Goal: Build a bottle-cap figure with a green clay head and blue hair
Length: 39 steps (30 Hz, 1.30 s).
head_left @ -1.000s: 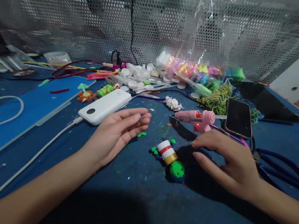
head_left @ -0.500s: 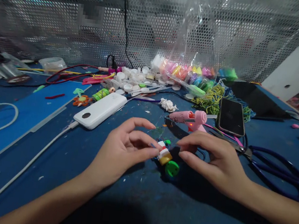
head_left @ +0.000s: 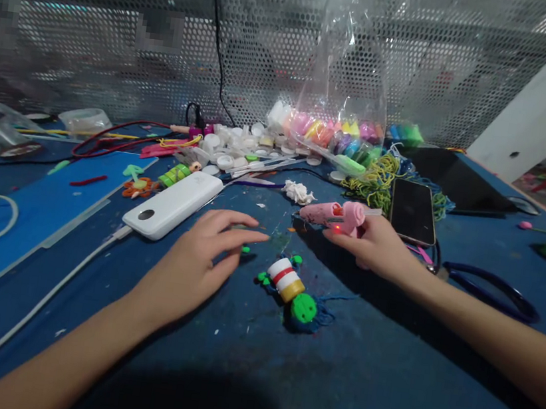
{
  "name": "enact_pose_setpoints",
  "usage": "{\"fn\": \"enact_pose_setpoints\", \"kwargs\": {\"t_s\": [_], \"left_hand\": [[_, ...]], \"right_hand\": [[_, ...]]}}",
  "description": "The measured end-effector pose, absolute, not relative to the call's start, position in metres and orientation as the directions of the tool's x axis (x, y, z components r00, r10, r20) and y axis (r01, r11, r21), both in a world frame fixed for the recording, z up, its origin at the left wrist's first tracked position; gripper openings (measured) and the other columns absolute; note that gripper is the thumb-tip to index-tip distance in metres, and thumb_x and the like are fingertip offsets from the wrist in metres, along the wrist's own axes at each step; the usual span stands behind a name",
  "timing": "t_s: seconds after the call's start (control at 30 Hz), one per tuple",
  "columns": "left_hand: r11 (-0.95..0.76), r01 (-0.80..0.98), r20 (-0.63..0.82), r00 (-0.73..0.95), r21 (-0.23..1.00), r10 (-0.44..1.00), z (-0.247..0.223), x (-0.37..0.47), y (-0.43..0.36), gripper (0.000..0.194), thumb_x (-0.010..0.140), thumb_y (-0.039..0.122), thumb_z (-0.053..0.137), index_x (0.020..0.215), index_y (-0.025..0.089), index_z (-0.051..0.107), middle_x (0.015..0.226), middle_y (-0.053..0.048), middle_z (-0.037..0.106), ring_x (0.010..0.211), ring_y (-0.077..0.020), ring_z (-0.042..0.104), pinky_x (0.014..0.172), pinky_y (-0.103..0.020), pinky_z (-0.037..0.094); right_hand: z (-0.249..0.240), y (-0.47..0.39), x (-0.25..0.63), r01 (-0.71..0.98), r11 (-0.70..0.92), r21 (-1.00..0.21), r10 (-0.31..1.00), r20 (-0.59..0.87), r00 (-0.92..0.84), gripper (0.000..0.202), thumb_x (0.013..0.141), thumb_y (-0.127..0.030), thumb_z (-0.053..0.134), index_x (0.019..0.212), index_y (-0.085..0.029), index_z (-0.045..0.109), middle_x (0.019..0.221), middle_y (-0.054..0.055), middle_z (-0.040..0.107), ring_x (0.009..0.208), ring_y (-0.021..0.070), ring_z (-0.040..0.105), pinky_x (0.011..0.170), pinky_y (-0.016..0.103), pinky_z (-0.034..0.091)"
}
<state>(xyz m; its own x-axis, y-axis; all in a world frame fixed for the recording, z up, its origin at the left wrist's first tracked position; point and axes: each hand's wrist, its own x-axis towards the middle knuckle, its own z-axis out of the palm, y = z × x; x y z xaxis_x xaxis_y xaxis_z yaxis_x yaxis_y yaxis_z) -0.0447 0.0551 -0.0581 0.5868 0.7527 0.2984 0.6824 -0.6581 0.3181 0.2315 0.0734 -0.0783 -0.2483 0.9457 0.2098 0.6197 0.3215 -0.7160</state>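
Note:
A small doll [head_left: 286,280] made of white, red and gold bottle caps lies on the blue table, with a round green head and blue yarn hair. Green bits stick out at its sides. My left hand [head_left: 200,255] hovers to the left of the doll, fingers stretched out and holding nothing. Close by its fingertips is a small green piece [head_left: 245,250], partly covered. Beyond the doll, my right hand [head_left: 380,249] grips the handle of a pink hot glue gun [head_left: 332,216], whose nozzle points left and whose red light glows.
A white power bank [head_left: 172,205] with a cable lies left. Dark blue scissors [head_left: 493,287] and a phone [head_left: 413,211] lie right, near tangled yarn [head_left: 373,184]. White caps [head_left: 241,143] and a clear bag [head_left: 339,119] of colourful pieces stand behind. A blue folder [head_left: 23,225] is at far left.
Both hands have left the doll, which now lies on the table in plain view. My right hand has moved forward and taken hold of the glue gun; my left has drawn back left.

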Motion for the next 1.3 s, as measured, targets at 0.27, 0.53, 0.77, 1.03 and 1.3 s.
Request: {"fn": "enact_pose_setpoints", "kwargs": {"t_s": [0.27, 0.53, 0.77, 1.03, 1.3], "left_hand": [[-0.918, 0.37, 0.261, 0.881, 0.14, 0.395, -0.074, -0.01, 0.033, 0.033, 0.088, 0.016, 0.052, 0.121, 0.017, 0.057, 0.122, -0.009, 0.063, 0.121, -0.0269, 0.048, 0.105, -0.049, 0.035], [-0.954, 0.27, 0.358, 0.885, 0.13, 0.299, -0.077, -0.02, 0.048, 0.024, 0.091, 0.02, 0.052, 0.113, 0.016, 0.06, 0.105, -0.007, 0.071, 0.104, -0.0219, 0.059, 0.095, -0.041, 0.044], [-0.96, 0.219, 0.307, 0.914, 0.177, 0.265, -0.075, -0.028, 0.05, 0.032, 0.089, 0.019, 0.056, 0.12, 0.011, 0.057, 0.114, -0.01, 0.069, 0.113, -0.0207, 0.055, 0.1, -0.033, 0.046], [-0.959, 0.247, 0.307, 0.91, 0.14, 0.279, -0.075, -0.032, 0.049, 0.031, 0.089, 0.007, 0.049, 0.118, 0.014, 0.059, 0.118, -0.008, 0.068, 0.119, -0.0203, 0.054, 0.101, -0.035, 0.046], [-0.942, 0.273, 0.294, 0.9, 0.195, 0.321, -0.08, -0.026, 0.049, 0.017, 0.09, 0.014, 0.051, 0.102, 0.02, 0.061, 0.111, -0.005, 0.07, 0.118, -0.0199, 0.055, 0.102, -0.039, 0.042]], "right_hand": [[-0.061, 0.044, 0.264, 0.436, 0.205, -0.876, 0.973, 0.134, -0.187, 0.034, 0.084, -0.046, 0.058, 0.108, -0.024, 0.068, 0.077, 0.003, 0.066, 0.041, 0.0082, 0.04, 0.035, 0.022, 0.032], [-0.073, 0.023, 0.284, 0.348, 0.239, -0.907, 0.862, 0.033, -0.505, 0.037, 0.078, -0.055, 0.062, 0.072, -0.019, 0.061, 0.069, 0.002, 0.055, 0.06, 0.0154, 0.052, 0.05, 0.026, 0.041], [-0.075, 0.023, 0.278, 0.328, 0.248, -0.911, 0.85, 0.042, -0.526, 0.022, 0.081, -0.043, 0.062, 0.079, -0.021, 0.063, 0.07, 0.001, 0.056, 0.063, 0.0154, 0.055, 0.055, 0.025, 0.043], [-0.082, 0.024, 0.285, 0.264, 0.135, -0.955, 0.893, 0.003, -0.449, 0.035, 0.081, -0.054, 0.059, 0.087, -0.022, 0.073, 0.065, 0.002, 0.063, 0.044, 0.0087, 0.042, 0.033, 0.018, 0.03], [-0.078, 0.022, 0.282, 0.301, 0.034, -0.953, 0.912, -0.094, -0.4, 0.034, 0.078, -0.053, 0.063, 0.074, -0.021, 0.073, 0.059, 0.002, 0.061, 0.041, 0.0078, 0.038, 0.032, 0.018, 0.028]]}}
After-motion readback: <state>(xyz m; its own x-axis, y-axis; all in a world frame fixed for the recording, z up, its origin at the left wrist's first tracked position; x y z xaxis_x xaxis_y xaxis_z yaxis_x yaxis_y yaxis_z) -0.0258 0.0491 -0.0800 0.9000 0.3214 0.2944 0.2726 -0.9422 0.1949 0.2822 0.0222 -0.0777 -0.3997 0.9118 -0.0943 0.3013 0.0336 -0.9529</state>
